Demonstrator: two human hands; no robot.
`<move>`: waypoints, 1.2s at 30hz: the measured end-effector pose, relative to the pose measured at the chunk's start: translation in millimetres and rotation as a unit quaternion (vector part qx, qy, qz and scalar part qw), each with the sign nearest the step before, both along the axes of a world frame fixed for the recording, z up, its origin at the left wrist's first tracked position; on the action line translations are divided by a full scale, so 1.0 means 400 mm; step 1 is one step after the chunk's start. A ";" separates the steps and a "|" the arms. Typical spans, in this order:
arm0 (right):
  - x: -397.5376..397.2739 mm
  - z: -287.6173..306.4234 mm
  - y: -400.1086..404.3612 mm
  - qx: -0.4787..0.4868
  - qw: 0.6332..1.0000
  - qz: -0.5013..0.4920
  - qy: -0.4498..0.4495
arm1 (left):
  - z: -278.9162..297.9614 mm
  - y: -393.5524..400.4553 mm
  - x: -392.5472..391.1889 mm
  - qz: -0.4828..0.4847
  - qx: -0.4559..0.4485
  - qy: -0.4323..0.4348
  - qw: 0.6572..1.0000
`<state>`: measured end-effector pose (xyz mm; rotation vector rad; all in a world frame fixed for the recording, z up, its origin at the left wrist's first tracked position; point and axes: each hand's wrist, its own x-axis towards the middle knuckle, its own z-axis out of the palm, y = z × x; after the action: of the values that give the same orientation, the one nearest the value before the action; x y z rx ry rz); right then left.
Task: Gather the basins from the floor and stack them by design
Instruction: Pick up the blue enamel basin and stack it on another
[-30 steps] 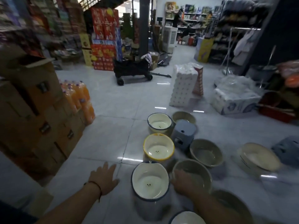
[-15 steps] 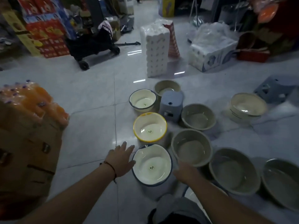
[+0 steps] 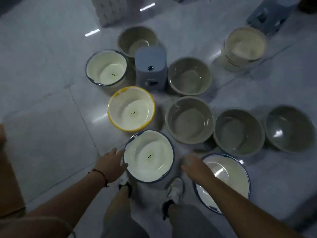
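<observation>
Basins sit on the grey tile floor (image 3: 51, 134), all upright w/ nothing inside. Cream w/ blue rim, 3: one stack betw. the person's hands (image 3: 149, 157), one by the R forearm (image 3: 228, 170), one farther off at left (image 3: 107, 67). Each of the first and third has a small face print at the bottom, as does the single yellow-rimmed basin (image 3: 131, 108) betw. them. Plain grey-green basins, 5: behind the stool (image 3: 138, 40), right of it (image 3: 189, 76), then a row of three (image 3: 189, 120), (image 3: 239, 132), (image 3: 289, 128). One pale cream stack (image 3: 245, 47) stands apart at upper right. Blue plastic stools, 2: one amid the basins (image 3: 151, 67), one at the top right corner (image 3: 269, 12). Left hand (image 3: 109, 164), fingers spread, touches the near basin's left rim; right hand (image 3: 192, 164) is blurred, fingers extended, just right of that basin, contact unclear. White shoes (image 3: 175, 188) show below.
</observation>
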<state>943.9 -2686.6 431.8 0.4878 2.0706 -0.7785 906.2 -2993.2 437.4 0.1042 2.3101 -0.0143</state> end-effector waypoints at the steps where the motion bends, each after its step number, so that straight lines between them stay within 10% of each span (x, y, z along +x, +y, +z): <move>1: 0.008 -0.066 0.001 0.005 0.999 -0.024 -0.025 | -0.078 -0.009 -0.036 -0.006 -0.002 -0.015 1.000; 12: 0.016 -0.873 -0.103 0.007 0.928 -0.356 -0.115 | -0.959 -0.098 -0.301 -0.039 0.025 -0.097 0.994; 19: 0.071 -1.250 -0.168 0.028 0.796 -0.589 -0.135 | -1.276 -0.125 -0.260 0.239 0.108 -0.092 0.961; 29: 0.219 -0.907 -0.014 -0.025 0.821 -0.570 -0.005 | -0.924 -0.044 -0.198 0.257 0.168 -0.082 0.948; 36: 0.382 -0.595 0.313 0.030 0.742 -0.661 0.108 | -0.714 0.380 -0.212 0.135 0.291 -0.152 0.935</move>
<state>1096.7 -2561.5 193.9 2.0891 1.6834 -1.5821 821.4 -2841.3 151.7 0.0815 1.9335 0.7765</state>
